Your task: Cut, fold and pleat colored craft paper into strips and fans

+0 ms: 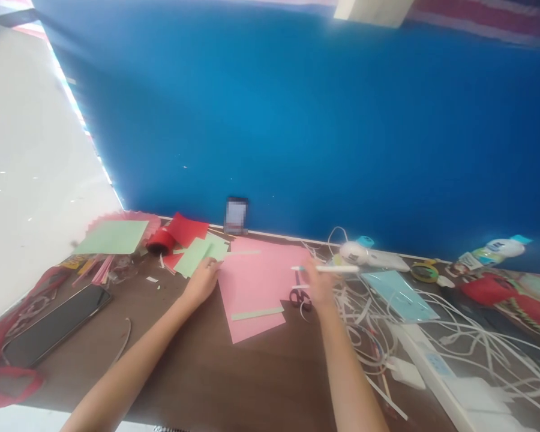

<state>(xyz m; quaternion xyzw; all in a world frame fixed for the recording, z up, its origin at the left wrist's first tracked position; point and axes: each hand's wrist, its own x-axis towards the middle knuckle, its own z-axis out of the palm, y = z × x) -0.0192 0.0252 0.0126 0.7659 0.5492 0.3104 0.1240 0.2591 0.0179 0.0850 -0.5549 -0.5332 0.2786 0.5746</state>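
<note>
- The pink paper (pixel 270 279) is being laid flat on the desk (pixel 252 384), with a pale strip (pixel 257 314) across its near end.
- A white pen (pixel 344 269) is being held over the paper's right edge by the half-closed right hand (pixel 320 285).
- The left hand (pixel 203 279) is being rested, loosely curled, at the left edge; whether anything is being pinched cannot be told.
- Steadiness is probably being best served by firm left-hand pressure, with the scissors (pixel 300 294) being avoided.

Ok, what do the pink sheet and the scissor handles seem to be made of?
Pink sheet: probably matte paper, thin and crisp-edged without glare. Scissor handles: likely dark moulded plastic, given the rounded loops; blur hides the finish.
</note>
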